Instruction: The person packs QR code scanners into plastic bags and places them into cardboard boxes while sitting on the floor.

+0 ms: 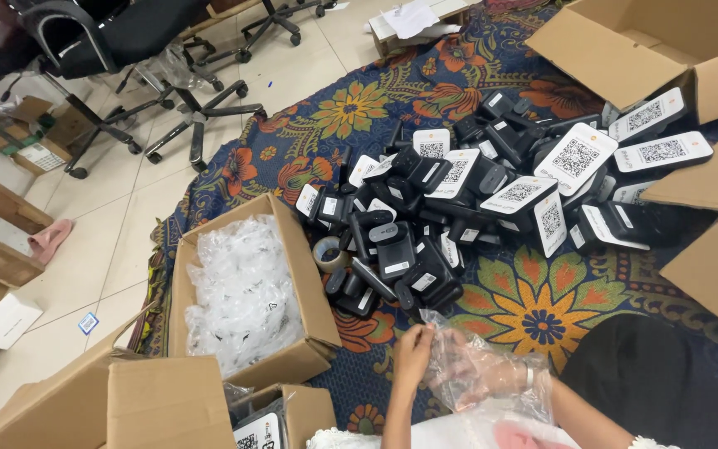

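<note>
A pale tiled floor [118, 224] carries a dark blue rug with orange and yellow flowers [542, 308], where the person sits.

Just beyond the fingertips lies a heap of small black plastic devices with white coded face plates [475, 199], too many to count, and at its near left edge a roll of clear tape [328, 254].

Left of the hands stands an open brown cardboard box [313, 291] filled with clear plastic bags [243, 291].

Two more open cartons flank the heap on the right.

Two black office chairs [126, 50] stand well away.

The left hand [413, 357] pinches the edge of a clear crinkled plastic bag [484, 374]; the right hand [479, 366] is pushed inside it, fingers spread against the film.
</note>
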